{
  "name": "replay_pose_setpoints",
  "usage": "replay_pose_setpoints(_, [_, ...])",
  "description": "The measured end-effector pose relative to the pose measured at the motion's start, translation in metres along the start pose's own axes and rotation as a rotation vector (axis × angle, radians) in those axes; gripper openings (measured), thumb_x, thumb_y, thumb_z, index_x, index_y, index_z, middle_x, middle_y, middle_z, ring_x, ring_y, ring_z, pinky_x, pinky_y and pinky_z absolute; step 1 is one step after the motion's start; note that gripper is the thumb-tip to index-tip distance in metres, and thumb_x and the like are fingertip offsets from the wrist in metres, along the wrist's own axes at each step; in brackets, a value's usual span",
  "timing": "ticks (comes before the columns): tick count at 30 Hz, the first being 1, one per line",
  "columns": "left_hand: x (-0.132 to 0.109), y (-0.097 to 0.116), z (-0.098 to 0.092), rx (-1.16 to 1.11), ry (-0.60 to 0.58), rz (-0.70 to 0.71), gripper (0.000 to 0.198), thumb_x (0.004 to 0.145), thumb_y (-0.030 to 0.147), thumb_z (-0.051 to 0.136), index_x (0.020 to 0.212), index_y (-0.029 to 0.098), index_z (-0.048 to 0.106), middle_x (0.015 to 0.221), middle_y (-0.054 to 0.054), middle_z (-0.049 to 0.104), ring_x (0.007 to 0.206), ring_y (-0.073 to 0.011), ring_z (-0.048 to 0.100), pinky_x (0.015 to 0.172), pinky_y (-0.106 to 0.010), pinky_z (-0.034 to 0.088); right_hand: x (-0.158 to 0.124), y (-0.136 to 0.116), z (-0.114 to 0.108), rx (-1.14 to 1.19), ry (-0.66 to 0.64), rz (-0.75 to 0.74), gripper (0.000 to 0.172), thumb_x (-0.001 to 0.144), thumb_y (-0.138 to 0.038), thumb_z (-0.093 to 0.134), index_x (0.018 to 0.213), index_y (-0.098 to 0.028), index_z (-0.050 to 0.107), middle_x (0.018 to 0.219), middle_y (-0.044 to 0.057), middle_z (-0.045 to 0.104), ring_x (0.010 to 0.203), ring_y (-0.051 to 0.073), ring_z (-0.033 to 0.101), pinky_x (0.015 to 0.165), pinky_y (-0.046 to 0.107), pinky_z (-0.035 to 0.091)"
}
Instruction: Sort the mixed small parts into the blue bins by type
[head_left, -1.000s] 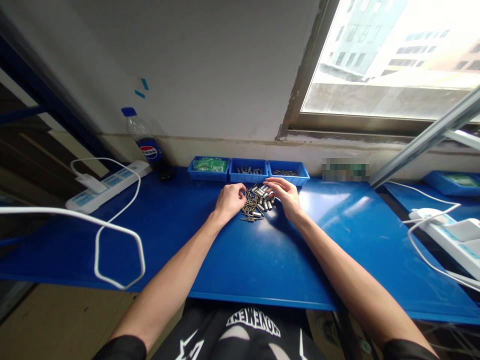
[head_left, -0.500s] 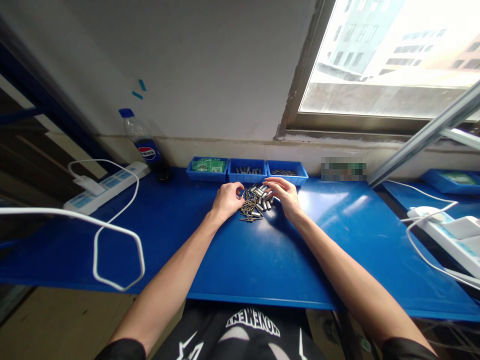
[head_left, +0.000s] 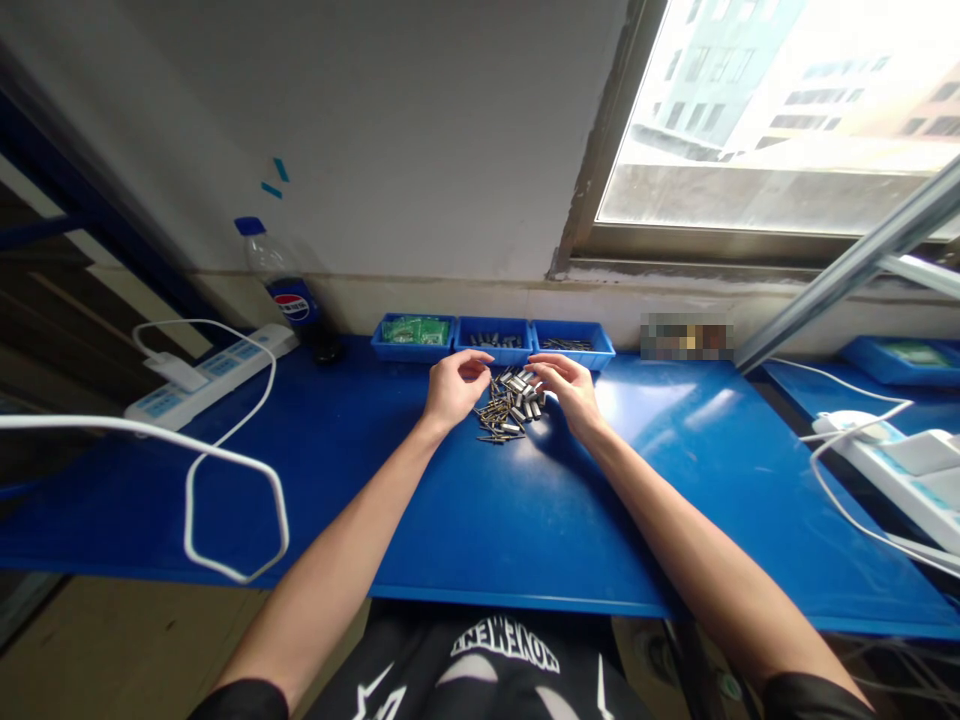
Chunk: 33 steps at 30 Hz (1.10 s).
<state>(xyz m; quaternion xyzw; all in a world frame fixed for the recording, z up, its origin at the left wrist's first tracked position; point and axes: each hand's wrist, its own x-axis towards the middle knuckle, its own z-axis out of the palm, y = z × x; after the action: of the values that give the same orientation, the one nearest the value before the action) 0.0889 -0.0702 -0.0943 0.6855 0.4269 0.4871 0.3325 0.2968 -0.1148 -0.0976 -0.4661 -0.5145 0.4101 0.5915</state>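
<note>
Left hand (head_left: pixel 451 391) is hovering by metal pins (head_left: pixel 495 413), grip parted, empty. Right hand (head_left: pixel 576 392) is curling over cylinders (head_left: pixel 532 409), hold unclear

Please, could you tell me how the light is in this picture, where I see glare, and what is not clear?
Head view: the window is washed out almost to white; head view: glare lies on the table, right of the metal pieces; head view: a pixelated patch by the wall hides what is there.
</note>
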Motion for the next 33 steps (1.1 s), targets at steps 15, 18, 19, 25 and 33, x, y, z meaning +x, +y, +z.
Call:
replay_pose_setpoints(15, [-0.005, 0.010, 0.007, -0.455, -0.191, -0.254, 0.043, 0.066, 0.046, 0.091, 0.084, 0.013, 0.071, 0.083, -0.009, 0.079, 0.079, -0.0236, 0.077, 0.082, -0.041, 0.065, -0.008, -0.013, 0.009, -0.011, -0.147, 0.044, 0.033, 0.074, -0.050, 0.086, 0.092, -0.023, 0.080, 0.080, 0.004, 0.078, 0.078, 0.023, 0.073, 0.080, 0.038, 0.059])
replay_pose_setpoints(18, [-0.004, 0.008, 0.005, -0.289, -0.175, -0.152, 0.031, 0.076, 0.041, 0.083, 0.086, 0.014, 0.070, 0.084, -0.008, 0.079, 0.078, -0.0228, 0.077, 0.077, -0.037, 0.064, -0.006, -0.010, 0.008, -0.007, -0.112, 0.053, 0.033, 0.074, -0.050, 0.087, 0.092, -0.023, 0.081, 0.081, 0.005, 0.078, 0.078, 0.024, 0.073, 0.079, 0.039, 0.060])
replay_pose_setpoints(19, [-0.003, 0.007, 0.004, -0.181, -0.150, -0.098, 0.026, 0.079, 0.038, 0.080, 0.088, 0.015, 0.071, 0.084, -0.008, 0.079, 0.078, -0.0221, 0.077, 0.077, -0.035, 0.064, -0.005, -0.008, 0.007, -0.007, -0.086, 0.050, 0.034, 0.074, -0.050, 0.087, 0.093, -0.023, 0.081, 0.082, 0.005, 0.079, 0.078, 0.024, 0.074, 0.080, 0.039, 0.060])
replay_pose_setpoints(25, [-0.001, -0.003, -0.009, 0.355, -0.169, 0.106, 0.019, 0.078, 0.025, 0.077, 0.097, 0.019, 0.077, 0.091, -0.006, 0.078, 0.081, -0.0210, 0.073, 0.077, -0.031, 0.059, 0.004, 0.003, -0.004, 0.038, 0.118, -0.071, 0.044, 0.075, -0.046, 0.086, 0.110, -0.022, 0.077, 0.115, 0.009, 0.079, 0.109, 0.027, 0.074, 0.104, 0.045, 0.056])
replay_pose_setpoints(33, [-0.004, -0.021, -0.003, 0.337, -0.228, 0.075, 0.029, 0.076, 0.013, 0.068, 0.104, 0.017, 0.076, 0.081, -0.005, 0.074, 0.069, -0.0174, 0.069, 0.066, -0.026, 0.057, 0.008, 0.006, -0.011, -0.006, 0.124, -0.062, 0.049, 0.076, -0.047, 0.084, 0.117, -0.022, 0.073, 0.125, 0.012, 0.075, 0.114, 0.029, 0.072, 0.100, 0.046, 0.057])
